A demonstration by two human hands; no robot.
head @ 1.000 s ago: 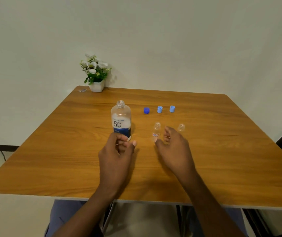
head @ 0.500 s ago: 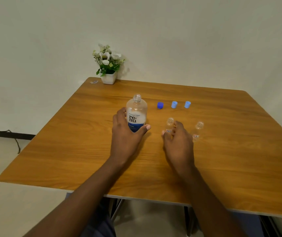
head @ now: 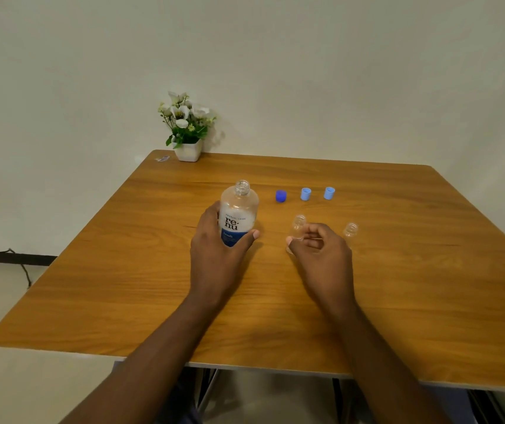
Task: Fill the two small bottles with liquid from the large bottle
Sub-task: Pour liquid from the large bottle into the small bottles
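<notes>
Grips the large bottle (head: 238, 209) low on its label with the left hand (head: 214, 258) — upright, mouth open. Curls the right hand (head: 321, 258) at the near small bottle (head: 298, 223), upright just right of that grip — contact unclear. Leaves the second small bottle (head: 350, 230) farther right. Probably calls for tipping rightward over that near neck.

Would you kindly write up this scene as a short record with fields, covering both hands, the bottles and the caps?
left hand: grips the large bottle, which is upright and uncapped
right hand: thumb and fingers curled round one small bottle, upright and uncapped
other small bottle: stands free on the table, right of the right hand, uncapped
caps: dark blue cap, middle light blue cap, end light blue cap, in a row behind the small bottles
far corner: flower pot
pouring: not yet begun
</notes>
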